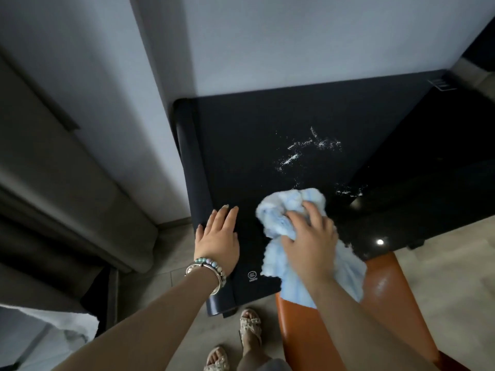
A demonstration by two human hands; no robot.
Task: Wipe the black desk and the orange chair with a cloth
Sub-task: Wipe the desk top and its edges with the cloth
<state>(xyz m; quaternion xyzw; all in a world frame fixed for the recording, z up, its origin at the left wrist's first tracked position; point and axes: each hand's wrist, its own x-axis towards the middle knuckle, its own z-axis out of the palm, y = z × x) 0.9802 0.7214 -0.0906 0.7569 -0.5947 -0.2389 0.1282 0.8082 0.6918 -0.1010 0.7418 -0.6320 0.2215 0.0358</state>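
Head view, counter: the black counter (241, 145) fills the middle of the frame; white residue (308, 148) is seen right of centre.
Cloth: the light blue cloth (284, 218) is bunched on the counter's near part, lower centre.
Right hand: the right hand (308, 236) is clenched on the cloth.
Left hand: the left hand (218, 234) is laid flat, released, on the counter's left edge.
Chair: the orange chair (383, 295) is seen lower right, partly under the cloth.
Step advice: the cloth is best pushed up-frame through the residue, overlapping strokes being used, with steady pressure.
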